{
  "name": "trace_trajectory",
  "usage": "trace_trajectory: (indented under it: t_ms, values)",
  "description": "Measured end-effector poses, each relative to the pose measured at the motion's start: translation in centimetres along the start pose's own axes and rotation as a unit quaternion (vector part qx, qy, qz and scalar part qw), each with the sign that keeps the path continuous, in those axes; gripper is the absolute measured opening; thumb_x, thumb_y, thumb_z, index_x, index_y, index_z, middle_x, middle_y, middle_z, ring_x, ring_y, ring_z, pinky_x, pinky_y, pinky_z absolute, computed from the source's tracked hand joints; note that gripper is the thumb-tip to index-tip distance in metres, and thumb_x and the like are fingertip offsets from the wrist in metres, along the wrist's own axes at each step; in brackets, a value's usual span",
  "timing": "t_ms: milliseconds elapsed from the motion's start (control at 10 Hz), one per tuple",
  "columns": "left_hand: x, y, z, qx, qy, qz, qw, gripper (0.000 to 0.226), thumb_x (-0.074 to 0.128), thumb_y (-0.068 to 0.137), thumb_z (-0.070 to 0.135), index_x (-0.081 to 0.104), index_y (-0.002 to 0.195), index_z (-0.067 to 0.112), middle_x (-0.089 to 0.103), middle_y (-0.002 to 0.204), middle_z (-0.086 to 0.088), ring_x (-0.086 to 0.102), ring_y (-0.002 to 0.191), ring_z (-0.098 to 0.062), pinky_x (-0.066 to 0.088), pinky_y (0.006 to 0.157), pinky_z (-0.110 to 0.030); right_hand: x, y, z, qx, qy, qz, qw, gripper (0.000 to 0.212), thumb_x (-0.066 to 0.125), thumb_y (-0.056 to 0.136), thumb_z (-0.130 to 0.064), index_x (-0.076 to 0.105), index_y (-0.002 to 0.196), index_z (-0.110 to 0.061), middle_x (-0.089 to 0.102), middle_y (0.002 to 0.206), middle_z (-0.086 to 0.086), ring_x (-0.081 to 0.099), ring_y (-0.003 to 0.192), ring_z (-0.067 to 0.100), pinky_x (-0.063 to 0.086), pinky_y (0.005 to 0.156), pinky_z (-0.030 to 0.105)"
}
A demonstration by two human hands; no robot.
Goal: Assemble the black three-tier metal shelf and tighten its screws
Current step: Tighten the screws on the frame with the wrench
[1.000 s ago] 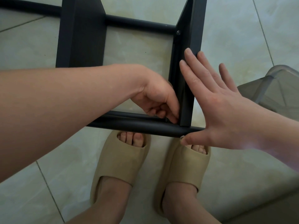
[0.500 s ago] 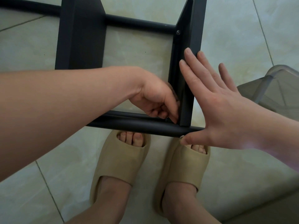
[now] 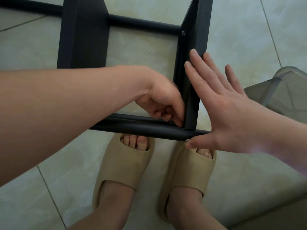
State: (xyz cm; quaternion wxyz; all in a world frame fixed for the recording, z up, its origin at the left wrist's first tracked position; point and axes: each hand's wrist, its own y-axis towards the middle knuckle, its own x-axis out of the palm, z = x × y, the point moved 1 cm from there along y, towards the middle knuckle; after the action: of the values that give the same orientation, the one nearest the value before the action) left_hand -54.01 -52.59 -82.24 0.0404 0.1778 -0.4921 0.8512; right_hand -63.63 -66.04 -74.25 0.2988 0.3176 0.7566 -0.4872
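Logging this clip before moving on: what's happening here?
A person in beige sandals stands over a black shelf frame. The right hand presses flat against the upright panel, with its thumb at a screw on the end of the near tube. The left hand, fingers curled, pinches a small metal piece at the inside corner; I cannot tell what it is.

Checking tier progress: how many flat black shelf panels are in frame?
2. Left panel at upper left; right panel at upper right, with the right hand flat against it. A third may be outside the frame.
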Motion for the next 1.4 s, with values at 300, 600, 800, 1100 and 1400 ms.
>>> trace_trajectory:
  t_ms: [300, 600, 800, 1100, 1400]
  values:
    - [0.1, 0.2, -0.4, 0.020, -0.039, 0.000, 0.999, 0.020, 0.063, 0.089, -0.002, 0.068, 0.075, 0.012, 0.068, 0.072, -0.002, 0.047, 0.062, -0.009, 0.032, 0.063, -0.021, 0.0, 0.0, -0.1, 0.002, 0.000, 0.000, 1.000, 0.141, 0.061, 0.061, -0.081, -0.019, 0.159, -0.019, -0.036, 0.162, -0.011, -0.034, 0.148, 0.009, -0.010, 0.124, 0.051]
    - [-0.3, -0.1, -0.8, -0.008, -0.045, -0.027, 0.999, 0.013, 0.062, 0.091, 0.010, 0.071, 0.082, 0.014, 0.068, 0.079, 0.000, 0.051, 0.063, -0.007, 0.037, 0.063, -0.020, 0.0, 0.0, -0.1, 0.002, 0.001, -0.002, 1.000, 0.142, 0.061, 0.060, -0.080, -0.020, 0.159, -0.018, -0.036, 0.162, -0.011, -0.034, 0.148, 0.009, -0.011, 0.123, 0.050]
    - [0.0, 0.2, -0.2, -0.017, -0.046, -0.018, 0.999, 0.017, 0.062, 0.091, 0.006, 0.069, 0.077, 0.011, 0.067, 0.073, -0.001, 0.045, 0.057, -0.005, 0.033, 0.055, -0.016, 0.1, 0.0, 0.0, 0.000, -0.001, 0.002, 1.000, 0.142, 0.061, 0.061, -0.081, -0.019, 0.159, -0.018, -0.035, 0.162, -0.011, -0.033, 0.148, 0.009, -0.011, 0.123, 0.049]
    - [0.0, 0.5, -0.4, 0.017, -0.063, -0.012, 0.998, 0.028, 0.061, 0.089, -0.003, 0.069, 0.066, 0.012, 0.067, 0.071, -0.003, 0.046, 0.058, -0.006, 0.037, 0.053, -0.014, 0.1, -0.1, 0.1, -0.002, 0.003, 0.001, 1.000, 0.142, 0.062, 0.061, -0.081, -0.019, 0.159, -0.019, -0.035, 0.162, -0.011, -0.034, 0.148, 0.008, -0.011, 0.123, 0.048]
    - [0.0, -1.0, -0.7, 0.044, -0.035, 0.032, 0.998, 0.019, 0.065, 0.088, 0.003, 0.071, 0.078, 0.017, 0.072, 0.077, 0.002, 0.058, 0.069, -0.008, 0.043, 0.066, -0.020, -0.1, 0.1, 0.0, 0.003, -0.002, -0.005, 1.000, 0.143, 0.060, 0.060, -0.082, -0.022, 0.158, -0.019, -0.038, 0.161, -0.012, -0.036, 0.147, 0.008, -0.013, 0.123, 0.049]
